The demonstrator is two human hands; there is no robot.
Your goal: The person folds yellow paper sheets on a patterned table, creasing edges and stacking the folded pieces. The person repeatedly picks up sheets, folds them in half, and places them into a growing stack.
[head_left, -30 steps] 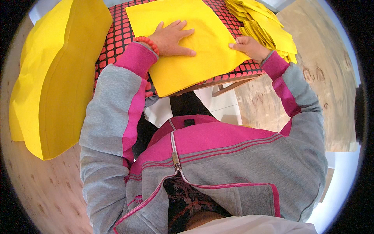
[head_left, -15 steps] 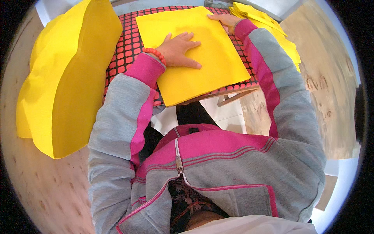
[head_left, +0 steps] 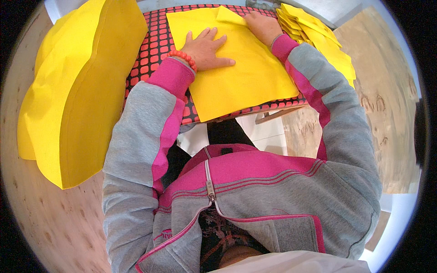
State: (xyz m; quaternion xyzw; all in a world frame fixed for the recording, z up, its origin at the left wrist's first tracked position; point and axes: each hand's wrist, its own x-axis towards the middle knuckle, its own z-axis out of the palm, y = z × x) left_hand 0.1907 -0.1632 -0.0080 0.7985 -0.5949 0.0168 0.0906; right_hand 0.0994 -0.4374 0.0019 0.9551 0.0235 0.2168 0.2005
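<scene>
A yellow felt-like fabric sheet (head_left: 246, 86) lies on a small table with a red-and-black patterned cover (head_left: 152, 50). My left hand (head_left: 205, 49) rests flat on its left half, fingers spread, a red bead bracelet at the wrist. At the sheet's far right corner, my right hand (head_left: 264, 28) has its fingers curled around the edge. The far edge there is lifted and turned over toward the middle, making a small flap (head_left: 230, 16). My right fingertips are partly hidden by the hand itself. Whether several layers lie beneath the top one cannot be made out.
A large yellow fabric stack (head_left: 79, 91) bulges up at the left, on a pale wooden surface (head_left: 50, 204). Several folded yellow pieces (head_left: 314, 34) lie in a pile beyond my right hand. Another wooden board (head_left: 382, 104) stands at the right.
My right hand has moved slightly left and its fingers have curled in, turning up the sheet's far corner. The left hand has shifted a little away from me, still flat.
</scene>
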